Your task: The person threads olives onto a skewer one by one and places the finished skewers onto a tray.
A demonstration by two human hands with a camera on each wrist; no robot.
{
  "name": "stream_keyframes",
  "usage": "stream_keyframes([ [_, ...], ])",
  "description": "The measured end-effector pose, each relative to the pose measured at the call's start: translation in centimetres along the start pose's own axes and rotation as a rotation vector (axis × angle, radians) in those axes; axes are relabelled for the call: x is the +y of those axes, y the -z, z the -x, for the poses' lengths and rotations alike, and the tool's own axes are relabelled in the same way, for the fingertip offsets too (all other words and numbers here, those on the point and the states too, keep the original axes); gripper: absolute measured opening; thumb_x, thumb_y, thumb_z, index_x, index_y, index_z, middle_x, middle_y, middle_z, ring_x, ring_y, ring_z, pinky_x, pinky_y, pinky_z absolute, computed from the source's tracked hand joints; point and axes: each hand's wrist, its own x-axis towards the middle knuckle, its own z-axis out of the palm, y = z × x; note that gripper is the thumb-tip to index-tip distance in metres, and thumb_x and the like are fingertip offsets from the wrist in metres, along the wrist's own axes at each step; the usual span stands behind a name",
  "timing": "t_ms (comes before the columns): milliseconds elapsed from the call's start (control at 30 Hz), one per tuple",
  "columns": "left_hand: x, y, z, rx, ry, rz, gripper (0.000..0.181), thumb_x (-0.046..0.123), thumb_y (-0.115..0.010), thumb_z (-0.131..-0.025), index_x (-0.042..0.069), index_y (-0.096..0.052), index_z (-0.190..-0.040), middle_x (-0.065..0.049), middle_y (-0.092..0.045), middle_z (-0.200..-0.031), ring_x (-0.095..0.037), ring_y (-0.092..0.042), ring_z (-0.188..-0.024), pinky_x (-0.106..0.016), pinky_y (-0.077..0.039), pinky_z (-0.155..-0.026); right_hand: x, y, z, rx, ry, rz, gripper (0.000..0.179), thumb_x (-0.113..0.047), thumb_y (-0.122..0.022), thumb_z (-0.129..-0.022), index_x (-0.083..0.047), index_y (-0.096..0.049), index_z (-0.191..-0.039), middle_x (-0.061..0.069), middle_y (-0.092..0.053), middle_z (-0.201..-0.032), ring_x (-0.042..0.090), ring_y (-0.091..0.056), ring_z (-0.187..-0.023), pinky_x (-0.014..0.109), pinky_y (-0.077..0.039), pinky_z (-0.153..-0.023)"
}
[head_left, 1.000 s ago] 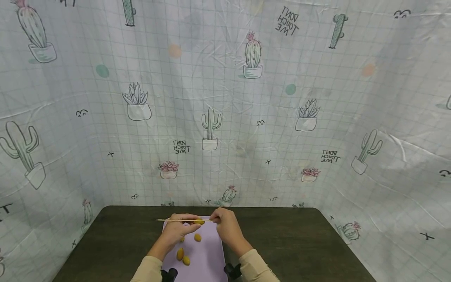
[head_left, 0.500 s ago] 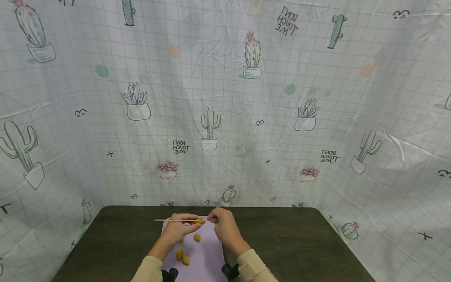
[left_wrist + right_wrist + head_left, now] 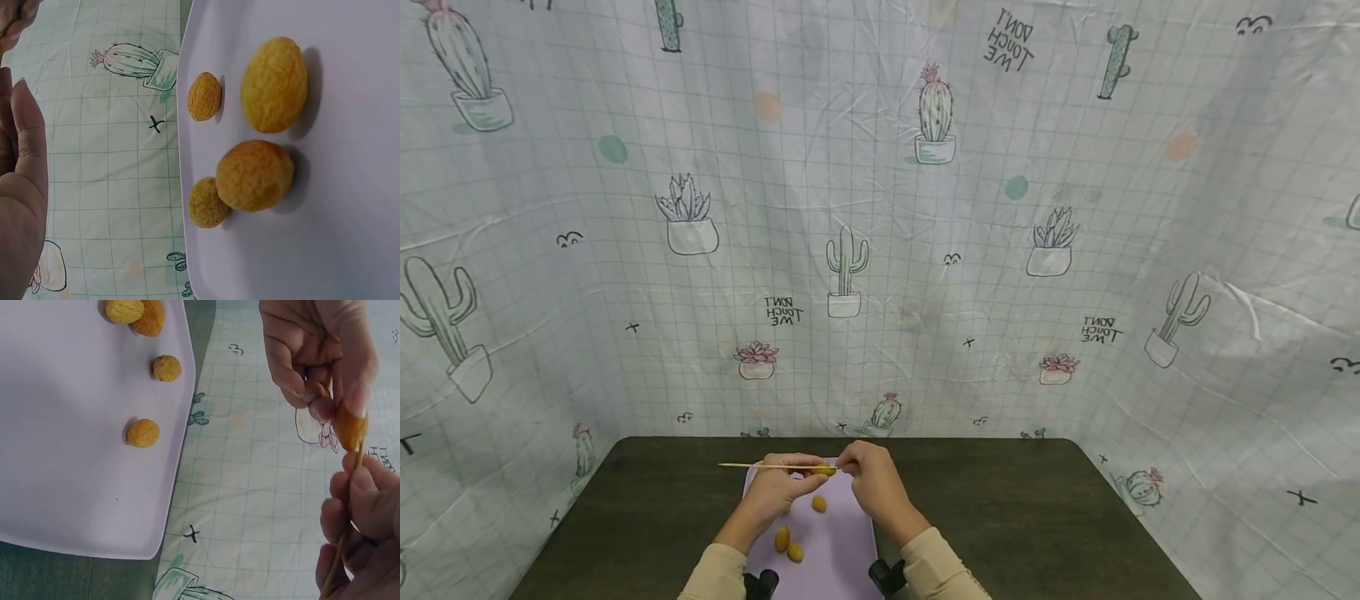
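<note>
My left hand (image 3: 775, 487) pinches a golden-brown, wrinkled ball (image 3: 824, 470), like a fried food ball, between thumb and fingers. A thin wooden skewer (image 3: 737, 465) runs across the left hand, its free end pointing left past the knuckles. My right hand (image 3: 872, 479) pinches the skewer right beside the ball; in the right wrist view the skewer (image 3: 361, 459) meets the ball (image 3: 351, 428) and continues down through the right fingers. Both hands are above the far part of a pale lilac tray (image 3: 842, 542). What lies under the left fingers is hidden.
More balls lie on the tray: a single ball (image 3: 819, 504) near the hands and a pair nearer the front, one oblong ball (image 3: 782, 538) beside a rounder ball (image 3: 795, 552). A dark wooden table (image 3: 1000, 517) surrounds the tray, with a cactus-print curtain (image 3: 880, 333) behind.
The right hand has moved slightly left, close up to the ball. The skewer has slid left with it, sticking out further past the left hand, which has stayed nearly still.
</note>
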Motion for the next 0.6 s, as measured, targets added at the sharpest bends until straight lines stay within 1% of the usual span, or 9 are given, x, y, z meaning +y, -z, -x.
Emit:
stream_keyframes([
  [133,-0.01,0.31,0.1,0.012,0.005,-0.027,0.026,0.024,-0.082,-0.088,0.008,-0.079,-0.108,-0.001,-0.072,-0.096,-0.02,-0.062,-0.093,-0.034,-0.049,-0.076,-0.05,0.22,-0.12,-0.032,0.016,-0.01,0.021,0.012,-0.068,-0.09,-0.008,-0.073,-0.089,0.002,-0.072,-0.09,0.014,-0.067,-0.082,0.026,-0.056,-0.069],
  [333,-0.09,0.57,-0.03,0.014,0.016,-0.044,0.027,0.029,-0.083,-0.087,0.011,-0.079,-0.107,0.0,-0.072,-0.098,-0.021,-0.062,-0.096,-0.037,-0.048,-0.08,0.2,0.38,-0.17,-0.044,-0.003,-0.045,0.014,0.005,-0.068,-0.093,-0.009,-0.07,-0.088,0.001,-0.069,-0.086,0.011,-0.065,-0.078,0.026,-0.054,-0.067],
  [500,0.1,0.44,0.06,0.023,0.032,-0.051,0.029,0.033,-0.083,-0.086,0.013,-0.079,-0.108,0.001,-0.071,-0.1,-0.02,-0.062,-0.097,-0.037,-0.047,-0.081,0.43,0.06,0.0,-0.034,-0.02,-0.054,0.016,0.008,-0.066,-0.093,-0.006,-0.068,-0.088,0.001,-0.068,-0.085,0.01,-0.062,-0.076,0.026,-0.053,-0.065],
  [600,0.05,0.6,0.16,0.0,0.026,-0.088,0.032,0.032,-0.082,-0.087,0.011,-0.077,-0.112,0.001,-0.071,-0.099,-0.018,-0.062,-0.095,-0.036,-0.048,-0.078,0.64,-0.06,0.09,0.0,-0.047,-0.055,0.019,0.012,-0.065,-0.091,-0.006,-0.067,-0.085,0.001,-0.067,-0.083,0.01,-0.059,-0.074,0.025,-0.051,-0.063],
])
